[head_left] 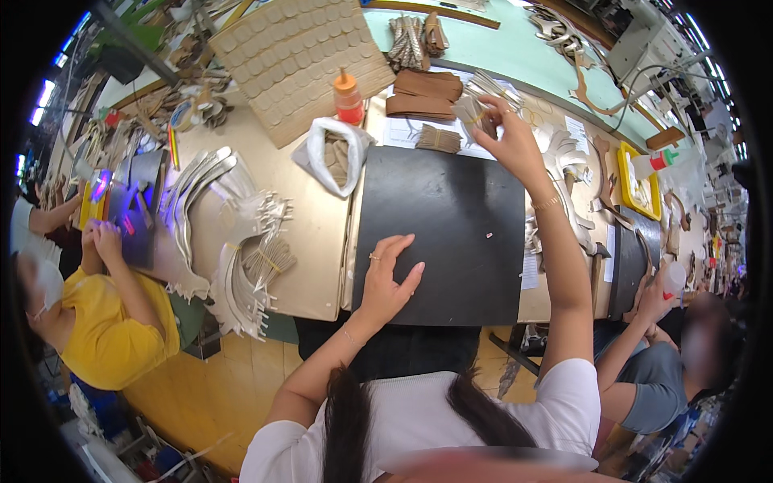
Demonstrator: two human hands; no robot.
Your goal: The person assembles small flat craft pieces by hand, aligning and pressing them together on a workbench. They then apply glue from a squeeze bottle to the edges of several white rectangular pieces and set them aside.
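Observation:
My left hand (385, 278) lies flat, fingers spread, on the near left part of a black mat (451, 217) on the workbench. My right hand (509, 137) reaches past the far edge of the mat and pinches a small bundle of thin pale strips (473, 109) held with a band. A second bundle of brown strips (439, 138) lies on white paper just left of that hand. A tiny pale piece (489, 236) rests on the mat.
A white bag of brown pieces (334, 157), an orange bottle (348, 97) and stacked brown leather pieces (423, 92) sit beyond the mat. Curved pale cut-outs (233, 241) are piled to the left. A person in yellow (105, 314) works on my left, another person (660, 370) sits on my right.

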